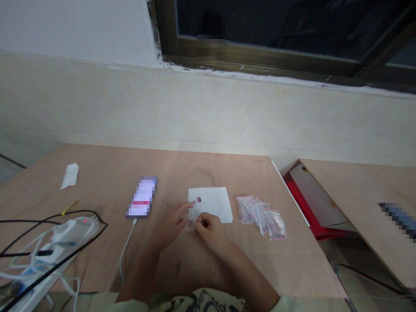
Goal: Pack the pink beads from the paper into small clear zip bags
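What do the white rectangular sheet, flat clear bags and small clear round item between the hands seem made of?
White rectangular sheet: probably matte paper, thin without glare. Flat clear bags: likely glossy plastic film, transparent with glints. Small clear round item: perhaps smooth plastic; transparent, too small to confirm.

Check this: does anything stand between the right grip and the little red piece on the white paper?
Nothing visible does: only the flat white paper lies between the right grip and the little red piece. The left grip is nearby, to the piece's left, not in between.
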`<state>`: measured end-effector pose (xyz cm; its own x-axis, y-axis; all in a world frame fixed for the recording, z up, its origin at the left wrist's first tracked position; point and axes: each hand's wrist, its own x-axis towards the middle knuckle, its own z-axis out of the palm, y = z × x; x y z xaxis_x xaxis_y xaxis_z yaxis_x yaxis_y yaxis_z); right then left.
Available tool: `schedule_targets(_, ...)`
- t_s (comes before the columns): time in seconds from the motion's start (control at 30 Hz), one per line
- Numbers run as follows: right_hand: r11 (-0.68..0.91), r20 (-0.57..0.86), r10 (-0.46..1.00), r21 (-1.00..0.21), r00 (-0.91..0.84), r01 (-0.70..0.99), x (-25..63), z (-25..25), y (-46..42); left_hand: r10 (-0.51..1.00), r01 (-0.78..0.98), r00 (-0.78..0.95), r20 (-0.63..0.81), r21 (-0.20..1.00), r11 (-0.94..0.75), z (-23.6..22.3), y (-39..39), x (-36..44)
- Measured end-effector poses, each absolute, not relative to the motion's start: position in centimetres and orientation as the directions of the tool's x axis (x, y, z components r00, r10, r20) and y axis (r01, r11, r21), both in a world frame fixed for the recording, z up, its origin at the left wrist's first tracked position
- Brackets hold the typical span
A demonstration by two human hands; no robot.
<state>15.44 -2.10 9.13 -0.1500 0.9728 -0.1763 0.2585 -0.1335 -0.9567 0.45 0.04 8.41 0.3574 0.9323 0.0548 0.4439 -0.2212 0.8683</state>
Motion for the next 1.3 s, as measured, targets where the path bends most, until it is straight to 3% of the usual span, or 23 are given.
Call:
schedule_targets(0.2,-0.243,-0.253,0.960,-0.965,-0.120,0.098,16.0,9.1,-0.7,0.862,0.524,0.495,-0.107,0.828,-0.198,10.0,-0.1,-0.4)
schedule_targets(0.37,-0.333,-0.317,0.925,-0.942,-0.209,-0.044,15.9,7.3,0.6,0.930,0.641,0.360,-0.078,0.745,-0.186,8.9,0.5,-0.6)
schedule_targets(0.43,-0.266,-0.271,0.960,-0.961,-0.071,0.073,16.1,6.0,1.6,0.954,0.688,0.298,-0.033,0.700,-0.191,8.2,1.0,-1.0)
schedule_targets(0.53,-0.131,-0.091,0.989,-0.904,0.117,0.408,16.5,4.1,3.3,0.967,0.738,0.255,0.019,0.643,-0.207,7.4,1.6,-1.4)
schedule_targets(0.67,-0.082,-0.048,0.996,-0.772,0.071,0.630,16.6,2.9,4.8,0.968,0.767,0.252,-0.011,0.612,-0.193,7.3,1.8,-1.5)
schedule_targets(1.3,0.060,-0.048,0.989,-0.739,-0.141,0.671,18.0,2.6,6.3,0.953,0.764,0.299,-0.042,0.609,-0.213,7.1,2.8,-1.1)
